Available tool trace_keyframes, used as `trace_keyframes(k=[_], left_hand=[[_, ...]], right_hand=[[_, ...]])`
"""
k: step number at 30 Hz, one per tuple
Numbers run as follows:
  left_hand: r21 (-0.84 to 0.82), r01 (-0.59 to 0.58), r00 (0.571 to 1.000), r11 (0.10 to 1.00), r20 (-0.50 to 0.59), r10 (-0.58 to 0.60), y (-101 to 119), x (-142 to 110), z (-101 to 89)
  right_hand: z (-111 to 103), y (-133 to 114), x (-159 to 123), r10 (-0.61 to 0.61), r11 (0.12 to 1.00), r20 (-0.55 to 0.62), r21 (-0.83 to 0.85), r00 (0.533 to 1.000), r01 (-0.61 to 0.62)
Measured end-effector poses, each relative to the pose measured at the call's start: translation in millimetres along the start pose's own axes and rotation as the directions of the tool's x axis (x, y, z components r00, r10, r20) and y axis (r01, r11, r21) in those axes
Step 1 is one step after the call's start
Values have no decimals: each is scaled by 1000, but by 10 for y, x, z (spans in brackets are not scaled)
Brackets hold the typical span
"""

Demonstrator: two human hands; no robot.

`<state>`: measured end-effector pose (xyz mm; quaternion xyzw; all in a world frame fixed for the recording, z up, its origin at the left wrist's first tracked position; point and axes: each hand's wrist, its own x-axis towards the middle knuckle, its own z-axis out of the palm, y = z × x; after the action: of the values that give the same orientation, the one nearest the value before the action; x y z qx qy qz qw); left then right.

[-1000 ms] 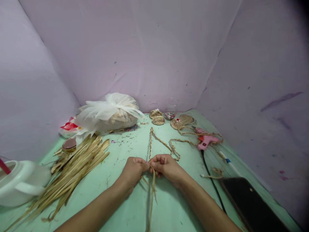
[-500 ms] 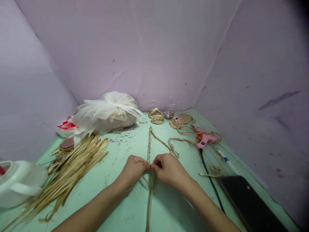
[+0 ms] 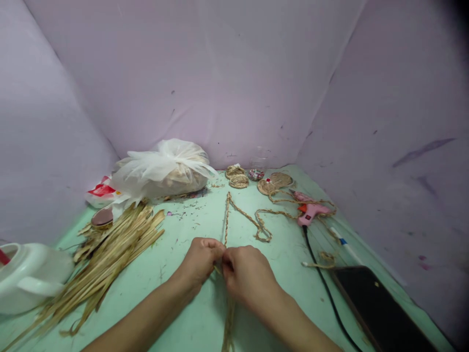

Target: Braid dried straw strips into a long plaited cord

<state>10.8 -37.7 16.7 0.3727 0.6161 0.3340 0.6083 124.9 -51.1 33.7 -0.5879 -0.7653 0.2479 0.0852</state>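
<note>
A thin braid point(image 3: 226, 220) of dried plant fibre runs down the middle of the green tabletop toward me. At its lower end my left hand point(image 3: 202, 259) pinches the strands between thumb and fingers. My right hand point(image 3: 246, 271) is closed on the same spot, its fingertips against the left ones. Loose fibre strands point(image 3: 228, 322) hang below the hands toward the near edge. From the braid's far end a longer finished length point(image 3: 262, 230) bends back and winds right to a pink glue gun point(image 3: 310, 213). The exact finger grip is partly hidden.
Dried leaf strips point(image 3: 120, 249) lie at left beside a white jug point(image 3: 32, 278). A tied plastic bag point(image 3: 164, 168) stands behind. Coiled woven pieces point(image 3: 239, 182) and a jar of beads point(image 3: 256, 174) are at the back. A dark phone point(image 3: 381, 308) and black cord point(image 3: 326, 283) lie right.
My right hand has moved left and slightly nearer, closing up against my left hand. The strands below are now partly covered by it. The left hand has barely shifted.
</note>
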Motion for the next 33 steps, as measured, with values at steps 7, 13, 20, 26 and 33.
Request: trace_keyframes(k=[7,13,20,26,33], left_hand=[[-11,-1,994,1000,106,2,61,8,-76],[-43,-2,983,999,183,10,32,47,-118],[28,0,986,1000,165,-5,8,60,-135],[30,-6,985,1000,171,1,30,66,-124],[88,-25,986,996,165,11,45,68,-126]], right_hand=[[-167,290,117,64,881,14,468,998,-64],[-55,240,190,-30,549,341,791,940,-269],[-311,465,169,-46,912,121,410,992,-8],[35,276,302,102,714,66,690,993,-119],[122,176,289,215,481,231,820,949,-309]])
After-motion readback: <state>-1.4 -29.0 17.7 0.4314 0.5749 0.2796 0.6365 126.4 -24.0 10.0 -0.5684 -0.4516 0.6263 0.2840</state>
